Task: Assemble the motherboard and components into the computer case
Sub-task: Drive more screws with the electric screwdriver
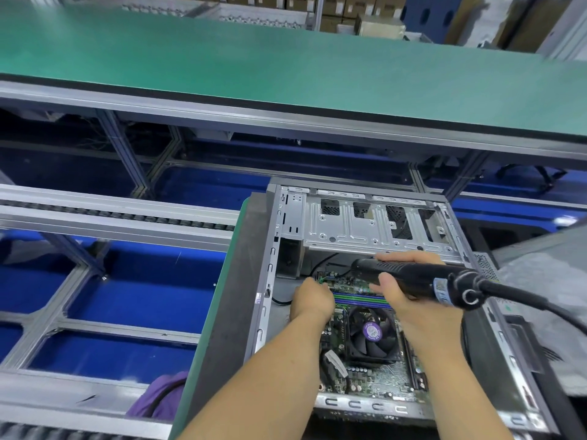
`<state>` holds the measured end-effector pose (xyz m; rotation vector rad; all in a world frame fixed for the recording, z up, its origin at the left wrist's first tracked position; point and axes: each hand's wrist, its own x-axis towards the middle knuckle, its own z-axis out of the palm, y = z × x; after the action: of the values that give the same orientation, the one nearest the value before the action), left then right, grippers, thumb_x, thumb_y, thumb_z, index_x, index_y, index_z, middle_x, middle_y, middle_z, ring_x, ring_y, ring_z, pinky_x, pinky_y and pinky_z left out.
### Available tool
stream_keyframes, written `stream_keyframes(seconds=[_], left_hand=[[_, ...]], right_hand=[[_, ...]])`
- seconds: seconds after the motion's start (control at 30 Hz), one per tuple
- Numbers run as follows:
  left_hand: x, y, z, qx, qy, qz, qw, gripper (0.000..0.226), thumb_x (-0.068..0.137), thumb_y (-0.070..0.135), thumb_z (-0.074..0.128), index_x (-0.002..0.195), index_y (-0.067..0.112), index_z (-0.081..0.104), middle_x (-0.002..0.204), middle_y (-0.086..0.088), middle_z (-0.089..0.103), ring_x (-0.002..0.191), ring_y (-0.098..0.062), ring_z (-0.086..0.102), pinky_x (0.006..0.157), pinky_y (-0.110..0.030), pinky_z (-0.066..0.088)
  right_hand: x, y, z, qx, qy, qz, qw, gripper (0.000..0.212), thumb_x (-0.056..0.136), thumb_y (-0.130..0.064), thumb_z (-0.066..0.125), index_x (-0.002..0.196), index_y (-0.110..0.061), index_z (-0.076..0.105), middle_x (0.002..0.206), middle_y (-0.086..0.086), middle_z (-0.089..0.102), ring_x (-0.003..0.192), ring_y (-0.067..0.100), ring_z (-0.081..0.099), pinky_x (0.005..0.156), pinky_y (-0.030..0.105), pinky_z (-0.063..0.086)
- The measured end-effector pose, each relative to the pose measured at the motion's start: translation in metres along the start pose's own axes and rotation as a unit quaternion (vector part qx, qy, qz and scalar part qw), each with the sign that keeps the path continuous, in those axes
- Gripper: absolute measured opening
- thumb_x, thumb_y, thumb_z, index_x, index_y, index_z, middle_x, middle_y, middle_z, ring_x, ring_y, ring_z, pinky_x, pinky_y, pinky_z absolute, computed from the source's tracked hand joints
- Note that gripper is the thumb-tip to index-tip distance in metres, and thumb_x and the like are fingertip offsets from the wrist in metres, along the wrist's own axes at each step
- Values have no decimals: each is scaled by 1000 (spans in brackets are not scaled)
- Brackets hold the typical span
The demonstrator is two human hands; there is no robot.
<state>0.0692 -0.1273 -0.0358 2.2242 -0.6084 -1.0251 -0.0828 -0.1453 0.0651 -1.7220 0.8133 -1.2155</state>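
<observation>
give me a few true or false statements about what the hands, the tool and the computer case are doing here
1. The right hand grips a black electric screwdriver. True.
2. The computer case lies open with the motherboard already inside. True.
3. The left hand rests on the green bench top. False: it reaches into the case, at the far edge of the motherboard.
4. The fan lies outside the case on the conveyor. False: it sits on the motherboard, between the two forearms.
5. A cable runs off the screwdriver's rear end to the right. True.
</observation>
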Motion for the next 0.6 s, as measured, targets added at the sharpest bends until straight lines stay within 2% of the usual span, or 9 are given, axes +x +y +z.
stream_keyframes(seconds=[0.07,0.13,0.2,0.27,0.4,0.5,0.6], left_hand=[[1,0,-1,-29,25,4,999,24,102,26,44,115,7,52,109,-13,64,97,-30,62,77,-37,49],[0,0,-2,-59,41,5,997,17,101,20,47,113,8,50,107,-13,64,93,-29,62,77,-37,51],[1,0,-3,-83,46,18,995,35,99,13,51,133,7,45,114,-13,63,98,-29,61,85,-36,51],[1,-1,-4,-96,51,36,993,48,98,10,55,144,6,41,99,-7,64,98,-26,61,91,-34,49],[4,-2,-4,-110,77,76,988,21,95,10,61,115,5,65,78,8,62,85,-20,62,79,-26,47],[5,-2,-5,-119,83,87,986,21,94,10,63,114,5,67,77,14,59,77,-7,59,73,-19,43],[6,-2,-5,-127,87,83,985,22,95,12,63,114,3,67,87,3,67,84,-14,64,75,-22,49]], right_hand=[[-5,-4,-5,73,11,0,997,21,74,-21,80,92,-26,70,93,8,73,87,31,73,72,49,63],[1,-10,-10,111,49,7,993,17,75,-23,76,91,-21,70,92,12,72,86,32,74,61,48,64],[8,-12,-18,121,68,14,990,10,78,-25,73,88,-26,70,90,11,73,86,33,74,55,46,63],[12,-13,-23,134,91,29,986,6,79,-28,71,84,-32,70,88,5,74,83,31,76,52,45,61],[18,-7,-34,139,125,42,982,3,84,-33,69,84,-31,68,86,8,75,77,34,76,49,48,60],[21,-3,-38,153,129,54,978,6,85,-34,71,85,-29,68,86,12,74,82,36,76,49,46,60],[22,-3,-39,169,126,65,975,9,82,-35,72,84,-29,67,86,15,73,84,37,75,48,44,59]])
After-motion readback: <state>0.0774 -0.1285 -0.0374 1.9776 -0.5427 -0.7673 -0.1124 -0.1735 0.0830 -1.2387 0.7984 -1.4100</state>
